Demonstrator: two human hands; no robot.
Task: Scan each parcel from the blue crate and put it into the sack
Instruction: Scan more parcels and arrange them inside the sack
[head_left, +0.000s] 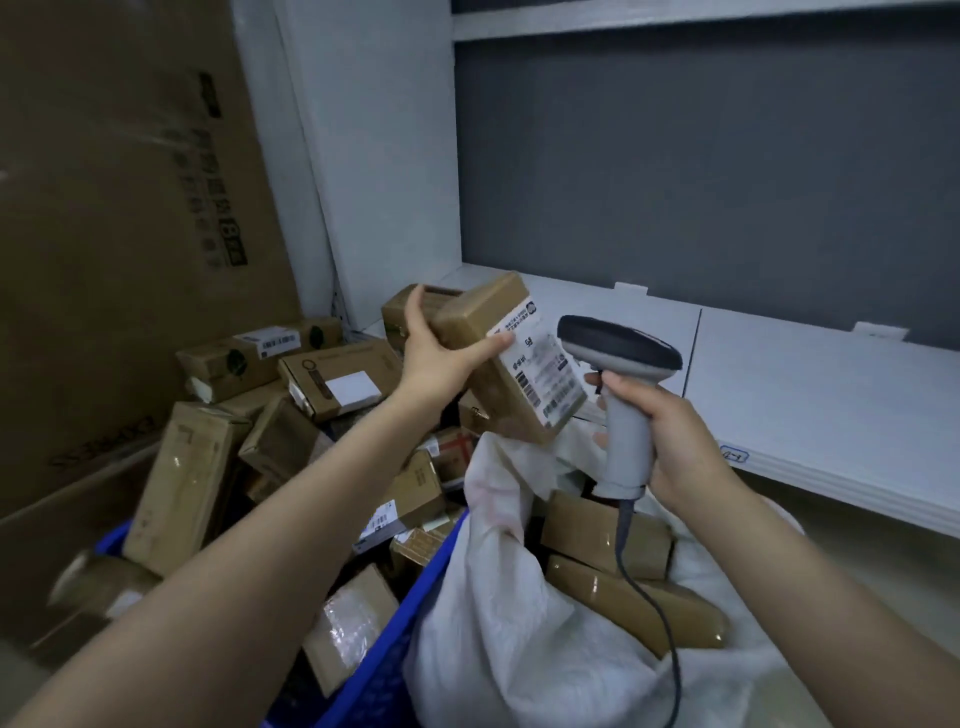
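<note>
Two grips busy: the left grip (436, 358) is wrapped round a small brown parcel (485, 312), thumb lying over the label's edge, holding it tilted above the white sack (519, 623). The right grip (675, 441) is clenched on the grey barcode scanner (623, 358), whose head sits just right of that label. Below the left grip, the blue crate (431, 571) is piled with boxes.

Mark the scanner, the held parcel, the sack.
scanner (621, 345), head view, on its dark head
parcel (545, 374), head view, on its label
sack (493, 623), head view, on its white front wall
</note>
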